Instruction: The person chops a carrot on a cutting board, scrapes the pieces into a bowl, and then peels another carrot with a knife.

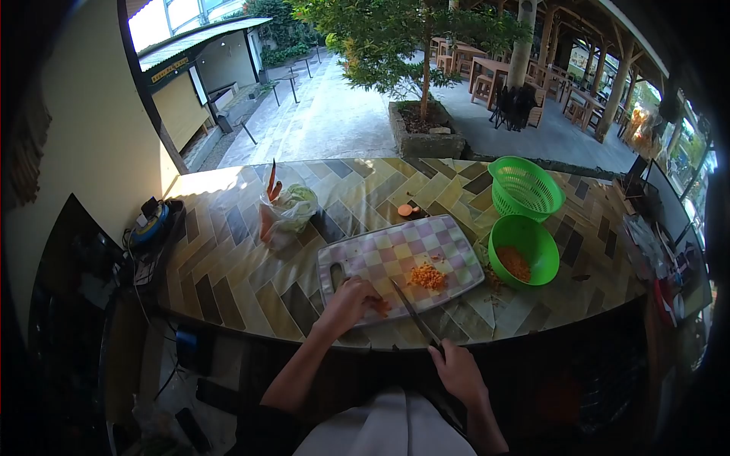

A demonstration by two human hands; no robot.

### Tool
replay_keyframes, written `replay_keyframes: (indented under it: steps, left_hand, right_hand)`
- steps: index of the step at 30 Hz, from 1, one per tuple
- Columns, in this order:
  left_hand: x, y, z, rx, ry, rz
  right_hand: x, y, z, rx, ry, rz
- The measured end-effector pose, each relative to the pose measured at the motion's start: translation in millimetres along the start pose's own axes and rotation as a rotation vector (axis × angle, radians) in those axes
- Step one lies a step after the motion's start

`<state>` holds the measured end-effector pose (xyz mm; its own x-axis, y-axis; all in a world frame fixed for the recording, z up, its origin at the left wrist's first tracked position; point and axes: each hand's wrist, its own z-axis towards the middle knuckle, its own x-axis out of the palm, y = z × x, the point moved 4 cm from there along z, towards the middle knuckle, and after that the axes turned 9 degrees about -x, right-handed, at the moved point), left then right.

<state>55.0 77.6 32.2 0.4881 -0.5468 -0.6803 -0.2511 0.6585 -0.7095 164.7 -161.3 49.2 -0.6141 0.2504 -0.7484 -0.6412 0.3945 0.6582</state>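
A checkered cutting board [380, 258] lies near the table's front edge. On its left part my left hand [352, 299] is closed over orange carrot pieces [382, 306]. My right hand [456, 366] is wrapped round the handle of a knife [414, 315], whose blade points up and left over the board, just right of those pieces. Beyond the blade sits a small heap of chopped carrot [427, 277]. Right of the board stands a green bowl [544, 254] with chopped carrot inside.
A green strainer basket [525, 186] stands behind the bowl. Carrot ends [407, 210] lie behind the board. At the back left is a plastic bag [293, 209] with carrots and a pale green vegetable. A dark tray [163, 232] with cables sits at the left edge.
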Motion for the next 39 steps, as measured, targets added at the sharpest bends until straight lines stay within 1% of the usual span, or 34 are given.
replay_keyframes:
  steps: [2,5,8,11,14,17,20,23,26,29,32,35,38,39]
  left_hand:
    - [1.9,-1.7,1.5,-0.01,-0.036,0.071]
    - [4.8,0.0,6.0,-0.093,0.032,-0.062]
    - [-1.0,-17.4,4.0,-0.071,0.051,-0.019]
    - [-2.4,-29.4,1.1,0.012,0.022,0.168]
    - [-0.8,-23.9,6.6,-0.05,0.108,0.196]
    - [0.2,-14.6,9.3,-0.076,0.139,0.148]
    - [0.2,-19.2,7.0,-0.065,0.148,0.21]
    - [1.3,-21.6,3.5,0.021,0.109,0.266]
    - [-0.2,-25.7,7.6,-0.196,0.211,0.156]
    - [7.1,-11.2,9.6,-0.224,0.277,-0.027]
    - [-3.7,-25.2,10.3,-0.168,0.245,0.018]
    - [-4.9,-21.7,10.8,-0.202,0.107,-0.042]
    - [-0.4,-18.9,15.5,-0.201,0.034,-0.02]
    - [3.6,-15.1,19.3,-0.156,-0.008,0.005]
  right_hand:
    - [-1.6,-1.9,-1.6,-0.004,-0.008,0.002]
    - [-2.6,-6.2,-4.4,0.003,-0.014,-0.001]
    - [-5.8,-4.7,-6.1,0.012,-0.011,-0.007]
    - [-6.6,-4.5,-6.7,0.019,-0.005,0.002]
    - [-5.5,-5.2,-7.4,0.025,0.005,0.008]
    - [-4.8,-6.0,-7.3,0.027,0.013,0.023]
    - [-7.6,-3.9,-7.6,0.021,0.009,0.028]
    - [-9.7,-3.6,-7.6,0.019,-0.001,0.031]
    - [-11.7,-3.6,-6.9,0.018,0.004,0.029]
    - [-11.3,-3.5,-6.8,0.001,-0.006,0.041]
    - [-11.7,-3.0,-6.5,-0.006,-0.008,0.05]
    - [-12.9,-2.4,-6.4,0.002,-0.01,0.059]
    - [-14.3,-1.9,-5.1,-0.033,0.007,0.008]
    - [-14.4,-2.6,-5.0,-0.025,-0.008,0.024]
